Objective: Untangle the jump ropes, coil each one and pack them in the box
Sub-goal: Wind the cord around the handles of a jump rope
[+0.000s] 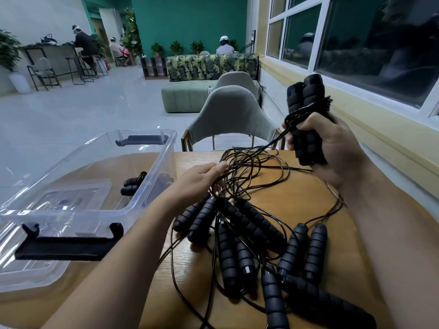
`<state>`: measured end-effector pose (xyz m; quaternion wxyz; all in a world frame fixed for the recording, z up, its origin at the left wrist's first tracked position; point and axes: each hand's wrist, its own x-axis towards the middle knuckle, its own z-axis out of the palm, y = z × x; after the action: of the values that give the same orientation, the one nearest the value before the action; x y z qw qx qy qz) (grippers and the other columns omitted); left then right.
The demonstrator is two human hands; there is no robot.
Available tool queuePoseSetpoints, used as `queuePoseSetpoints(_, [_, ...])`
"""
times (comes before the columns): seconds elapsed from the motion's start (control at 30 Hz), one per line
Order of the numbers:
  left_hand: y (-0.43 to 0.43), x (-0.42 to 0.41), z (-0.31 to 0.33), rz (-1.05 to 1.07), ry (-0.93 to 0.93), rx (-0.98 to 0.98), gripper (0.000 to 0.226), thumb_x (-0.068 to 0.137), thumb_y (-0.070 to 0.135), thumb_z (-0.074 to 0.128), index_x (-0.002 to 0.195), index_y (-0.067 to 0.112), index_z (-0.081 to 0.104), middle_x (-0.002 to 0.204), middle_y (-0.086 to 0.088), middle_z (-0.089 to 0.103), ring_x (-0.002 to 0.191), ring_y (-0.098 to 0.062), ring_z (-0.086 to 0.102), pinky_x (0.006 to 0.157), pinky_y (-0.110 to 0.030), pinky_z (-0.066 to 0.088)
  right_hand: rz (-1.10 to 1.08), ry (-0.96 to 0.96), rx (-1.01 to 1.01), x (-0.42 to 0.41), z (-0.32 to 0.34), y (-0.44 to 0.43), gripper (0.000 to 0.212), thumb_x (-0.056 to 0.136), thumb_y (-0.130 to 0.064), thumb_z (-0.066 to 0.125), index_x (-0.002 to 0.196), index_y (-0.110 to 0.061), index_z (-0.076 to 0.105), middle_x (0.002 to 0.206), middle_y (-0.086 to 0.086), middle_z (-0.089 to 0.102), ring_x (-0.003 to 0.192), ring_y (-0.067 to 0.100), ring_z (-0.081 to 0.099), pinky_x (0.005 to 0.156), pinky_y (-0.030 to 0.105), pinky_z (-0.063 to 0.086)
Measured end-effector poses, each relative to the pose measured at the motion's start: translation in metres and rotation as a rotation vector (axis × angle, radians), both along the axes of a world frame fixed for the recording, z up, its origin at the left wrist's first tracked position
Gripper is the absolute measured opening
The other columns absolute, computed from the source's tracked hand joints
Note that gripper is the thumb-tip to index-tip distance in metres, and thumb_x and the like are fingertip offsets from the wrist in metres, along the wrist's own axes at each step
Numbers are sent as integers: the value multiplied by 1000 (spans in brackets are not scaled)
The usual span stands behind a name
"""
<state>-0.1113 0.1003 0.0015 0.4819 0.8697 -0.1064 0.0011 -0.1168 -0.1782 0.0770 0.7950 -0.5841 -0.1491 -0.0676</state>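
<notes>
Up at the right, clenched in the right grip (332,150), a pair of handles (306,110) standing upright with some cord wound round them. From there, one taut run of cord slanting down and left into the tangle (249,172) on the table (297,200). Nearer that tangle by far, the left grip (202,179), fingers hooked round a few strands. Closer in, loose handles (240,233) lying mostly lengthwise toward the body, under crossing cords. Probably best to draw upward, away from the heap, with free air above and the window wall close on the right. Box (154,162) just left of the left forearm, one coiled rope (134,184) already inside.
</notes>
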Motion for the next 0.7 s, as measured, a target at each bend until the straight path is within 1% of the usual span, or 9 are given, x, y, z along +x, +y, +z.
queuePoseSetpoints(0.07, [2, 1, -1, 5, -84, 17, 30, 103, 48, 62, 98, 23, 77, 84, 12, 74, 81, -8, 66, 86, -40, 53, -9, 3, 10, -1, 1, -3, 31, 92, -5, 56, 122, 0, 62, 103, 18, 65, 78, 23, 61, 66, 33, 52])
queuePoseSetpoints(0.13, [1, 2, -1, -8, -127, -10, 19, 98, 45, 72, 96, 26, 78, 87, 10, 76, 83, -8, 70, 91, -43, 57, -14, 8, 20, -1, 3, -6, 30, 93, -5, 56, 122, 1, 61, 103, 17, 65, 77, 23, 61, 65, 32, 52])
queuePoseSetpoints(0.27, [0, -3, 3, -67, -125, -180, 30, 82, 46, 88, 92, 22, 73, 92, -6, 74, 86, -16, 69, 89, -47, 58, -36, 14, 49, -3, 8, -12, 26, 98, -4, 51, 122, 2, 59, 101, 17, 63, 74, 23, 60, 58, 29, 52])
queuePoseSetpoints(0.33, [-1, -5, 5, -107, -114, -203, 33, 80, 35, 92, 94, 15, 69, 88, -6, 72, 81, -15, 67, 82, -41, 57, -41, 14, 59, -3, 9, -14, 24, 98, -4, 51, 120, 2, 59, 102, 17, 63, 75, 23, 60, 59, 30, 52])
queuePoseSetpoints(0.43, [-7, -10, 8, -111, -144, -197, 33, 83, 20, 91, 94, 7, 63, 84, -7, 71, 73, -11, 63, 76, -31, 52, -55, 10, 49, -4, 9, -16, 20, 96, -5, 52, 114, 0, 61, 101, 18, 61, 76, 25, 58, 62, 32, 49])
queuePoseSetpoints(0.47, [-8, -12, 9, -108, -149, -199, 33, 83, 17, 90, 95, 6, 61, 88, -10, 73, 74, -12, 63, 76, -32, 52, -57, 10, 49, -4, 10, -17, 20, 96, -5, 52, 113, 0, 61, 101, 18, 61, 76, 26, 58, 62, 32, 49])
queuePoseSetpoints(0.53, [-8, -14, 11, -121, -147, -196, 32, 84, 12, 88, 99, 9, 61, 94, -7, 76, 77, -13, 64, 79, -34, 56, -53, 4, 55, -4, 11, -18, 21, 96, -5, 51, 114, 0, 59, 102, 19, 60, 77, 26, 57, 62, 32, 49])
queuePoseSetpoints(0.63, [-8, -13, 10, -111, -186, -170, 28, 86, 4, 83, 99, 12, 60, 97, -6, 77, 80, -20, 68, 78, -36, 57, -46, -4, 71, -3, 11, -19, 22, 95, -5, 52, 116, 1, 57, 104, 19, 59, 78, 27, 56, 65, 32, 50])
queuePoseSetpoints(0.7, [-11, -13, 11, -73, -229, -199, 26, 91, 0, 77, 98, 13, 57, 100, -12, 75, 83, -28, 76, 70, -28, 56, -46, -6, 73, -3, 12, -19, 22, 96, -5, 51, 116, 1, 57, 103, 19, 59, 78, 26, 56, 64, 31, 50])
